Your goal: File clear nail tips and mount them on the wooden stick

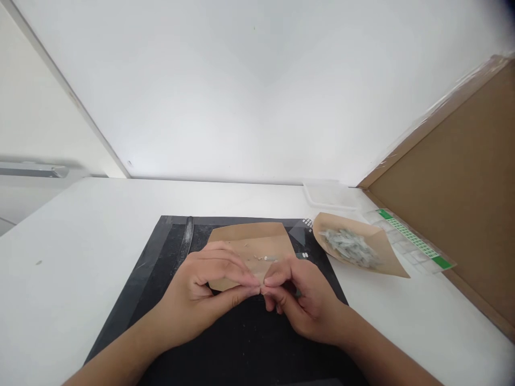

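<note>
Two pinches over black rectangular mat (241, 343): left hand (185, 297), right hand (317, 303); any contents unclear, could be dropped by slipping.

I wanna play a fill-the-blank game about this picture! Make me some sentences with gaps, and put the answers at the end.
1. The bare left hand and bare right hand are above a flat rectangular mat coloured ____.
2. The heap of thin, pale-grey slivers lies to the ____ of the brown paper sheet on the mat.
3. The hand farther from the heap is the ____ one.
4. The clear plastic piece has a band of white and ____.

Missing words: black; right; left; green.
</note>
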`<control>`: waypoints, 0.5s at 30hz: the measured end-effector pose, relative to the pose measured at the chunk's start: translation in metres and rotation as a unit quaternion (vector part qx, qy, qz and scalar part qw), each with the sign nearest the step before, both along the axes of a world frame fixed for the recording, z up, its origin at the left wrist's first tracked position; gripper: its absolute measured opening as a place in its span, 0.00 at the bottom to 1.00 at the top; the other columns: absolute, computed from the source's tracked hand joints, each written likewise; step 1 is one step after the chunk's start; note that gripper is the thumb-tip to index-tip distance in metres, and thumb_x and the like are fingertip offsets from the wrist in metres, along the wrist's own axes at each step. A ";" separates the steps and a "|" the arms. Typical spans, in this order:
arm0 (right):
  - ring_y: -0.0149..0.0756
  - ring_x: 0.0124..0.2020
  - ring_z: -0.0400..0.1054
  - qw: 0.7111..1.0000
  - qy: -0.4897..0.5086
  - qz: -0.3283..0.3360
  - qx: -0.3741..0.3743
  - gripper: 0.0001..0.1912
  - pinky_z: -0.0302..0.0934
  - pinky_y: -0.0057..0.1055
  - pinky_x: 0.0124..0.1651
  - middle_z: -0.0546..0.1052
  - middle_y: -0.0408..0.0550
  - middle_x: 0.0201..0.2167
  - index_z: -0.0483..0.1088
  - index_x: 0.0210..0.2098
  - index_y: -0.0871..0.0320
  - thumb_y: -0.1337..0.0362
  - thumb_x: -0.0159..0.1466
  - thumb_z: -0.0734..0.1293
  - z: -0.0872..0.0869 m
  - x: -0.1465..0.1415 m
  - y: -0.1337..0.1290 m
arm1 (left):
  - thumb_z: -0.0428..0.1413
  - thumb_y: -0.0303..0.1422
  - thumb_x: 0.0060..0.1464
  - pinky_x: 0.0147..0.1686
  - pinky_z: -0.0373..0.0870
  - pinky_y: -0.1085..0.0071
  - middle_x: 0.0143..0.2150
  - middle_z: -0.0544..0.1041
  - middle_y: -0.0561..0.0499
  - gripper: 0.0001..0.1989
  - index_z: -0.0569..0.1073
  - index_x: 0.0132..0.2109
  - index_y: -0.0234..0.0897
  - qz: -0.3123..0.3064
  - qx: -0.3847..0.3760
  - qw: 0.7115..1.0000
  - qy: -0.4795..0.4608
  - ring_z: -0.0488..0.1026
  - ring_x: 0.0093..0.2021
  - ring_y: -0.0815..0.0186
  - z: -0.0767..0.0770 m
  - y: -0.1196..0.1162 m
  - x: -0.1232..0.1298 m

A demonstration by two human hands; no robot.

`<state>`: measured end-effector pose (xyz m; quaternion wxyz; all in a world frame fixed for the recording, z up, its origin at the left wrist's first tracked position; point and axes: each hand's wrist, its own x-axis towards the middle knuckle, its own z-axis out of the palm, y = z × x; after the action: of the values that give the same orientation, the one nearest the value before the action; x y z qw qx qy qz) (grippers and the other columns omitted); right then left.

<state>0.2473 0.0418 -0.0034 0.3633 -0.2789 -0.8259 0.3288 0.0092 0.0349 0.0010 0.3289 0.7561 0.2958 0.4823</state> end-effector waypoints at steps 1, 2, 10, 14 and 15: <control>0.29 0.26 0.74 1.000 -0.001 0.004 0.017 0.06 0.65 0.28 0.35 0.78 0.37 0.28 0.65 0.41 0.51 0.68 0.73 0.65 0.001 0.000 0.000 | 0.66 0.23 0.60 0.44 0.76 0.61 0.36 0.86 0.53 0.10 0.85 0.44 0.45 -0.011 -0.025 0.999 -0.015 0.80 0.37 0.65 0.000 0.000 0.000; 0.29 0.27 0.74 0.999 -0.003 0.008 0.035 0.06 0.65 0.28 0.35 0.79 0.37 0.28 0.65 0.41 0.50 0.69 0.73 0.65 0.003 -0.001 -0.001 | 0.67 0.24 0.60 0.42 0.77 0.62 0.35 0.86 0.53 0.09 0.85 0.43 0.44 -0.023 -0.046 0.998 -0.030 0.80 0.36 0.65 0.001 0.001 0.000; 0.28 0.25 0.74 0.983 -0.033 0.002 0.180 0.05 0.60 0.29 0.32 0.82 0.37 0.31 0.64 0.42 0.51 0.67 0.75 0.65 0.012 -0.002 -0.006 | 0.68 0.26 0.60 0.49 0.77 0.56 0.36 0.87 0.53 0.07 0.83 0.40 0.44 -0.107 -0.074 0.990 -0.048 0.82 0.33 0.66 0.001 0.006 -0.004; 0.28 0.23 0.71 0.971 -0.075 -0.006 0.226 0.09 0.56 0.30 0.29 0.81 0.37 0.29 0.63 0.37 0.53 0.66 0.75 0.64 0.010 0.000 -0.005 | 0.68 0.21 0.58 0.54 0.72 0.55 0.37 0.87 0.56 0.12 0.83 0.41 0.46 -0.114 -0.092 0.989 -0.024 0.81 0.34 0.67 0.001 0.007 -0.008; 0.28 0.23 0.70 0.969 -0.087 -0.005 0.232 0.10 0.56 0.30 0.29 0.80 0.37 0.29 0.63 0.36 0.53 0.66 0.75 0.64 0.009 0.001 -0.004 | 0.68 0.21 0.58 0.54 0.71 0.55 0.37 0.87 0.57 0.12 0.83 0.41 0.46 -0.113 -0.093 0.989 -0.014 0.81 0.35 0.67 0.002 0.007 -0.009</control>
<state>0.2481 0.0374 0.0056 0.3468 -0.2181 -0.9067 0.1008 0.0004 0.0419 0.0030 0.4539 0.7440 0.2476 0.4233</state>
